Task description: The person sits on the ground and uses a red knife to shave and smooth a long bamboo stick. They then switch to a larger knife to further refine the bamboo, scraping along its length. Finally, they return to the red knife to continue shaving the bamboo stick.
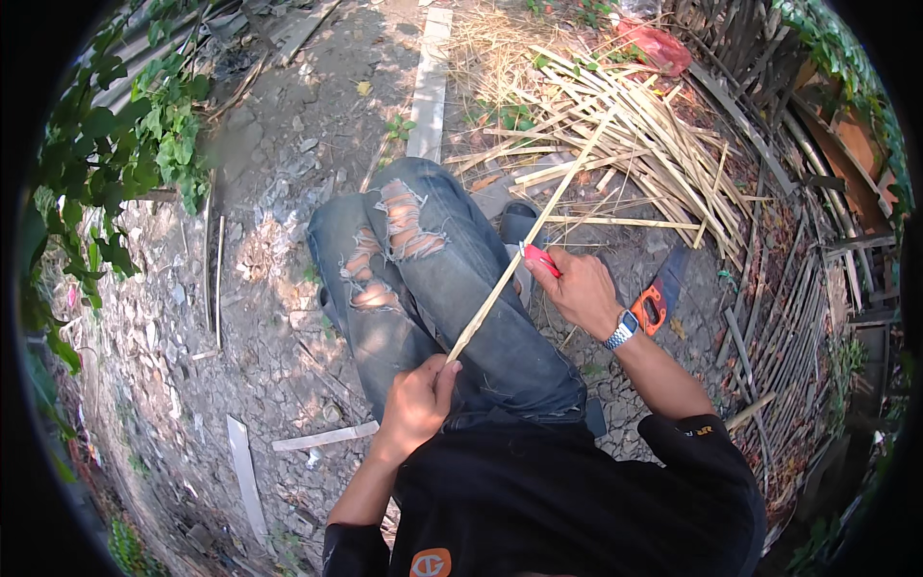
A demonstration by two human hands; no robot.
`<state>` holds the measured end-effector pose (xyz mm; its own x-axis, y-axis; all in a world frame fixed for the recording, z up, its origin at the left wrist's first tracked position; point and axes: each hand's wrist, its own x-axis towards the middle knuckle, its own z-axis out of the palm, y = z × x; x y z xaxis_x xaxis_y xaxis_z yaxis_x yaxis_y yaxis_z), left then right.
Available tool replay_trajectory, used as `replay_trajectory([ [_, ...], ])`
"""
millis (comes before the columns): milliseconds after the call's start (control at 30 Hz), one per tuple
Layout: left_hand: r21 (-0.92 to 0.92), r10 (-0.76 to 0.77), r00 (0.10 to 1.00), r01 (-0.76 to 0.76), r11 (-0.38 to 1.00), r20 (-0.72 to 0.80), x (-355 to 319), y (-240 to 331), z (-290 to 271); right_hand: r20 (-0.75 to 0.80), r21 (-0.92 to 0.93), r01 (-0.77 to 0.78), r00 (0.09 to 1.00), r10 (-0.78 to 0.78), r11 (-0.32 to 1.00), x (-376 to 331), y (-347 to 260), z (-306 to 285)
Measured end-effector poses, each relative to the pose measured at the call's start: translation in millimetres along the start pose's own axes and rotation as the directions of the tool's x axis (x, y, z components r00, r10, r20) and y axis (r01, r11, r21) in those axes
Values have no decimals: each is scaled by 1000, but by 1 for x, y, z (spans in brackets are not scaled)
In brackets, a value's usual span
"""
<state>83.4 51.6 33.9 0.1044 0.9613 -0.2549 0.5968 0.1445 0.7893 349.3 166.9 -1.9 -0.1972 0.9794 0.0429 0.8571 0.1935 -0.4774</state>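
Observation:
My left hand (pixel 420 399) is closed around the near end of a long, thin bamboo strip (pixel 490 300). The strip slants up and away to the right, across my jeans. In my right hand (pixel 580 291), which wears a silver watch (pixel 622 330) at the wrist, is a small red-handled knife (pixel 542 260). Its head touches the strip around mid-length; the blade itself is too small to make out. Below that wrist, on the ground, lies a handsaw (pixel 656 306) with an orange handle.
A heap of split bamboo strips (pixel 663 163) spreads at the far right, beside a red bag (pixel 654 46). A pale plank (pixel 430 87) lies ahead of my knees. Poles (pixel 803 298) are piled along the right, leafy vines (pixel 173 125) hang at left, and a flat slat (pixel 247 476) lies near left.

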Motion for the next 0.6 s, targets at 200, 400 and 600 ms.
replay_trajectory([
  [200, 73, 69, 997, -67, 995, -35, -23, -22, -20, -269, 110, -201, 937, 224, 973, 38, 68, -11],
  [400, 183, -62, 998, 56, 982, 26, -64, -53, -56, -286, 153, -370, 871, 400, 916, 48, 155, -31],
  [600, 123, -75, 997, 71, 990, 22, -59, -56, -47, -155, 198, -168, 968, 200, 966, 4, 59, -11],
])
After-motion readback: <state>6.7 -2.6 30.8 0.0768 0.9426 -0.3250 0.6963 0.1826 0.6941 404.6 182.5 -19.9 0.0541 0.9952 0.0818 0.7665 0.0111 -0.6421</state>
